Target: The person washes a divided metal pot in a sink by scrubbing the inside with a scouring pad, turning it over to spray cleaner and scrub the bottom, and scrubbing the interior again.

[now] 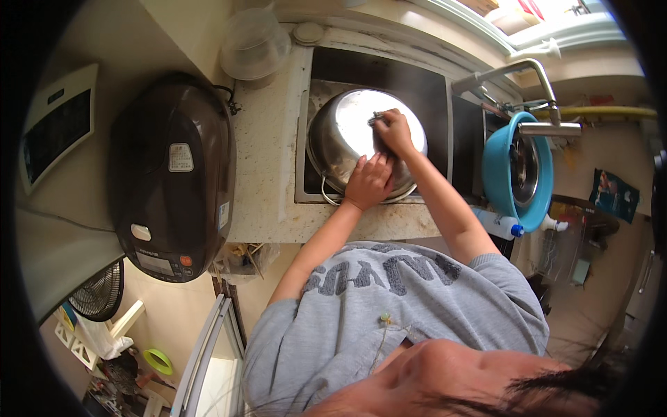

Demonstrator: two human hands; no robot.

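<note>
A large shiny metal pot (333, 125), upside down as far as its closed, bright face shows, rests in the dark recess by the counter. My right hand (394, 130) holds a small dark metallic thing, perhaps a steel wool scourer (374, 119), against the pot's bright surface. Lower on the pot lies my left hand (371, 180), palm down with its fingers spread, just above a thin metal loop handle (325, 192) at the rim.
A dark rice cooker (172, 208) stands left of the stone counter (260, 198). Clear plastic bowls (250, 47) sit at the back left. To the right are a metal faucet (542, 78), a blue basin (490, 167) holding a metal pan (525, 169) and a plastic bottle (497, 224).
</note>
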